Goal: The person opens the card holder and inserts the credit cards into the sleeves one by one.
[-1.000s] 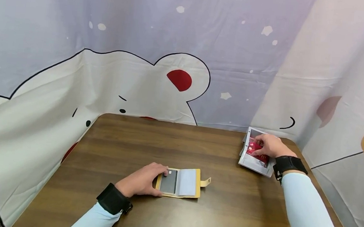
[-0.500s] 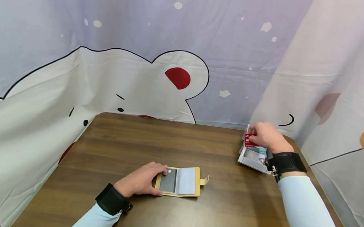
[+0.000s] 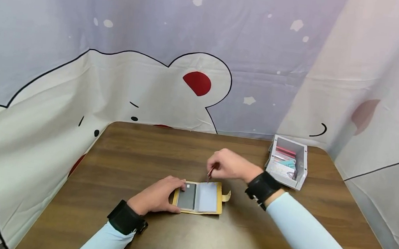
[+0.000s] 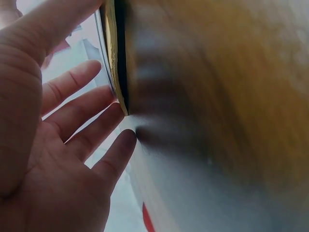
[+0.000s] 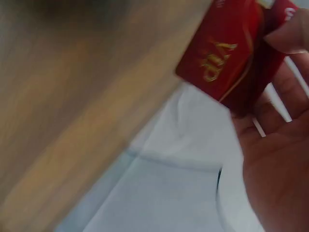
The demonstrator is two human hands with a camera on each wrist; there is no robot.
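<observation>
A yellow card holder [image 3: 219, 199] lies open on the table, with a grey card [image 3: 187, 198] in its left clear sleeve and a pale sleeve page [image 3: 208, 198] on the right. My left hand [image 3: 156, 196] holds its left edge, thumb at the near corner and fingers at the far one. In the left wrist view the holder's edge [image 4: 112, 53] meets the fingertips. My right hand [image 3: 230, 165] pinches a dark red card [image 5: 222, 53] with gold "VIP" lettering. It hangs tilted just above the right page's far edge; the fingers cover part of it.
A grey box [image 3: 304, 164] with several cards [image 3: 282, 162] stands at the table's back right corner. The holder's strap [image 3: 226, 197] sticks out to the right. A printed curtain [image 3: 135, 88] hangs behind the wooden table [image 3: 155, 152].
My right hand has lifted the red card out of the grey box and carried it left and nearer, over the card holder. My left hand has stayed at the holder's left edge.
</observation>
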